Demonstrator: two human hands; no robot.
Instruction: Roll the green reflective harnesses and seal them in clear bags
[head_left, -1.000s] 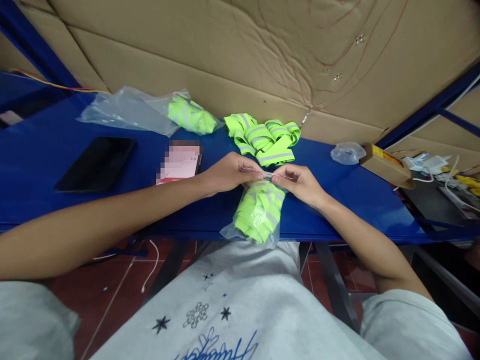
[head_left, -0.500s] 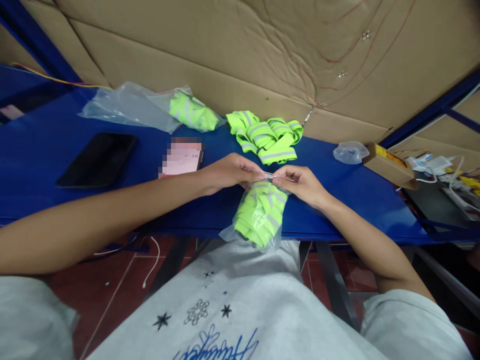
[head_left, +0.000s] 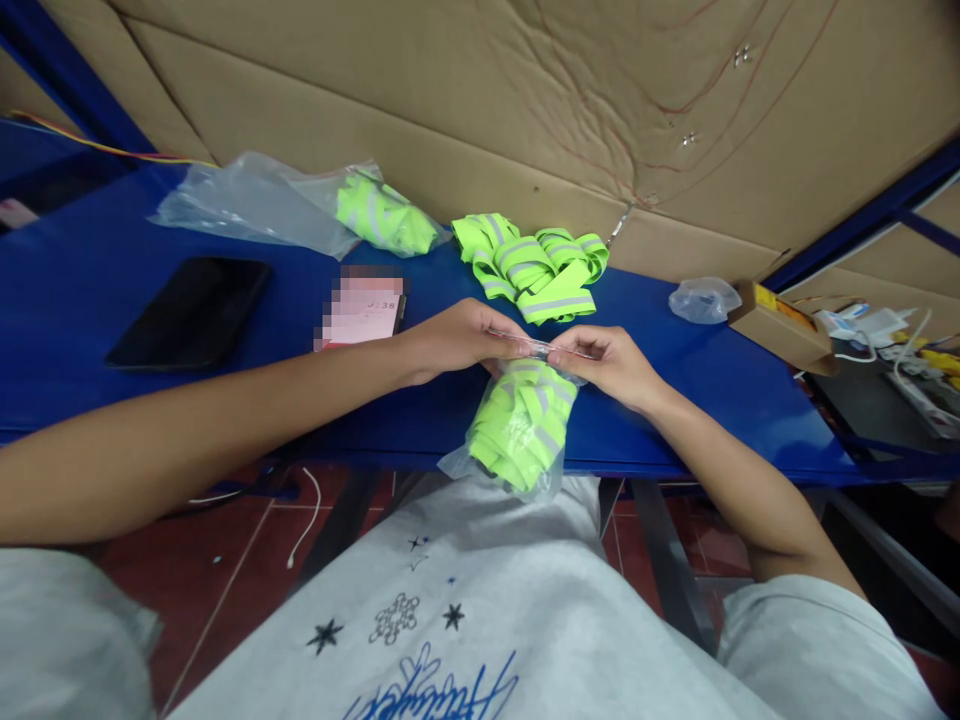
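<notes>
A clear plastic bag (head_left: 517,430) stuffed with neon-green reflective bands hangs over the front edge of the blue table (head_left: 720,390). My left hand (head_left: 457,338) and my right hand (head_left: 607,360) both pinch the bag's top edge, fingertips nearly touching in the middle. Just behind my hands lies a loose pile of neon-green bands (head_left: 536,265) with grey reflective stripes.
A black phone (head_left: 191,312) and a pink card (head_left: 360,308) lie at the left. Behind them sit clear bags with another green bundle (head_left: 382,215). A crumpled plastic bag (head_left: 701,298) and a small cardboard box (head_left: 780,322) are at the right. A cardboard wall (head_left: 480,100) backs the table.
Both hands stay pinched on the bag's top edge; the right fingers have slid slightly toward the left hand. The view has shifted a little.
</notes>
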